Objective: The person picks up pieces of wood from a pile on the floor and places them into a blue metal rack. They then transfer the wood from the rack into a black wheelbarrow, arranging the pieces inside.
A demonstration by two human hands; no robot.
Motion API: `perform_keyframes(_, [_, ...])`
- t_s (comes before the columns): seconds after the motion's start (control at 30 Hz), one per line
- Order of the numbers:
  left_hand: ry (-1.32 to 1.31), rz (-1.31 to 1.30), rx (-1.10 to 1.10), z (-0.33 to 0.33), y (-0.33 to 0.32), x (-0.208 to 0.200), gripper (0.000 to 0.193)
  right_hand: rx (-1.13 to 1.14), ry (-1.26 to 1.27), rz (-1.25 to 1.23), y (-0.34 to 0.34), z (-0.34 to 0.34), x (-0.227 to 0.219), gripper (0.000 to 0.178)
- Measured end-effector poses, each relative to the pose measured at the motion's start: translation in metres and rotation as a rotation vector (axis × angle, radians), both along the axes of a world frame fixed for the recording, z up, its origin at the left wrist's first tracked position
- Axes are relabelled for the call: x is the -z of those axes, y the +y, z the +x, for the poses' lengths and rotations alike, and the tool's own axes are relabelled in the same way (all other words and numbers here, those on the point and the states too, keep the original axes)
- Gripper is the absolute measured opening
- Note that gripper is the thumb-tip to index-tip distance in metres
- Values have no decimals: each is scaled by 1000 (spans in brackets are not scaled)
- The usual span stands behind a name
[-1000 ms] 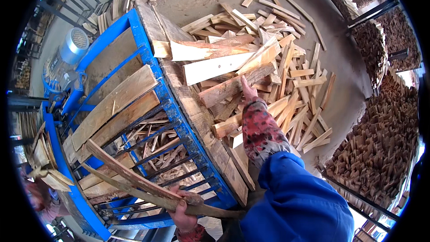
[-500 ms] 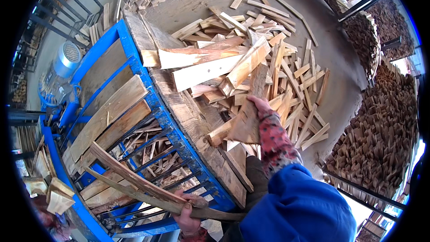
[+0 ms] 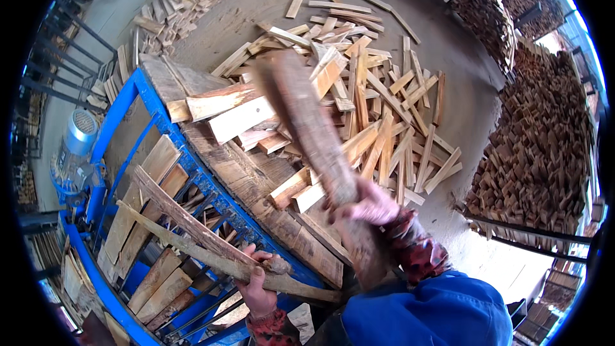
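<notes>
My left hand (image 3: 259, 287) is closed around two long, curved strips of wood (image 3: 192, 224) with bark on them. They slant up and left over the blue metal frame (image 3: 182, 163), nearly touching at my hand and spreading apart beyond it. My right hand (image 3: 371, 205) grips a bark-covered slab (image 3: 304, 112) near its lower part. Its far end is raised in front of the wood heap and smeared by motion. Under it, along the frame, runs a worn wooden ledge (image 3: 240, 173) with several pale boards (image 3: 240, 118) lying across it.
Loose pieces of split wood (image 3: 384, 106) spread over the floor ahead. Tall stacks of wood (image 3: 532, 147) stand at the right, and another pile (image 3: 186, 3) lies at the far left. Flat boards (image 3: 157, 282) rest on the bars inside the frame. A silver-and-blue motor (image 3: 80, 131) sits beyond it.
My right hand has lifted the slab off the heap and swung it toward me, its far end now up and left. My left hand keeps its hold on the strips. The view has shifted.
</notes>
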State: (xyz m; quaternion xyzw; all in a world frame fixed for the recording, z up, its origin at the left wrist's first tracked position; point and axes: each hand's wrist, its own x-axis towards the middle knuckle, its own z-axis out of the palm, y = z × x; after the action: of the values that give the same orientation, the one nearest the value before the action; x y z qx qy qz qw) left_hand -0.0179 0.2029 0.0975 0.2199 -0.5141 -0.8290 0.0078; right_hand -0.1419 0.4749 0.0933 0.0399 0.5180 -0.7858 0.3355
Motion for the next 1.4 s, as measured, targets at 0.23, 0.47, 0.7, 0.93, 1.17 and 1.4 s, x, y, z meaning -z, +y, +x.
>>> perform_keyframes(0.23, [98, 25, -9, 0, 27, -4, 116, -124, 669, -3, -90, 49, -8, 86])
perform_keyframes(0.47, [64, 103, 167, 14, 37, -6, 108, -282, 1055, 519, -97, 76, -11, 111])
perform_keyframes(0.7, [-15, 169, -16, 6, 32, -26, 84, -336, 934, 199, -91, 57, -7, 98])
perform_keyframes(0.93, [94, 108, -180, 15, 21, -53, 93, 3, 787, 655, -41, -36, 109, 57])
perform_keyframes(1.17, [384, 195, -80, 28, 29, -63, 82, -94, 1153, 984, -116, -172, 146, 88])
perform_keyframes(1.4, [316, 736, 420, 63, -10, 26, 53, -96, 1231, 1244, -197, -223, 182, 71])
